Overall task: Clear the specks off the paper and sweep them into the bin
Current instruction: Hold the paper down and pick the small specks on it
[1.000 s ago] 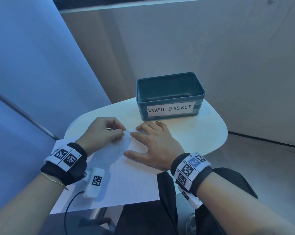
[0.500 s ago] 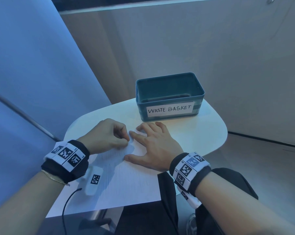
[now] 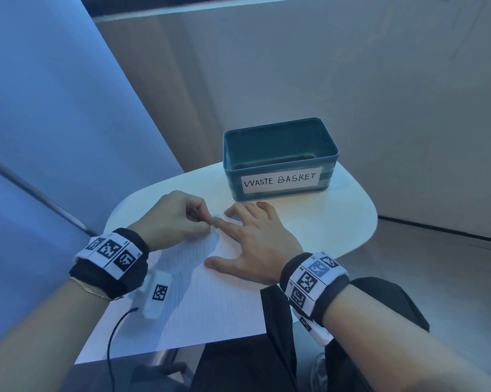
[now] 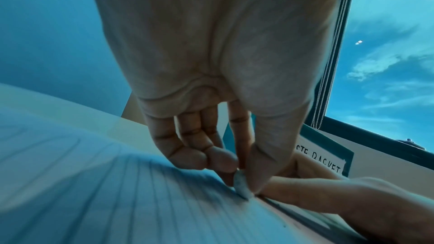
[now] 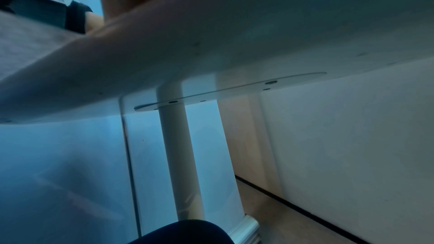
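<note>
A small pale eraser (image 4: 241,186) is pinched in the left hand (image 3: 173,219) and rubbed on the white lined paper (image 3: 210,306), held flat by the open right hand (image 3: 255,244); judged next, crumbs must be swept into the teal plastic bin (image 3: 281,154) beyond

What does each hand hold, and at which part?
Left hand pinches a small white eraser by its upper part. Right hand holds nothing, lying flat on the paper.

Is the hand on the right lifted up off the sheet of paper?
No. In the head view the right hand lies flat with fingers spread on the lined paper, holding it down on the table.
</note>
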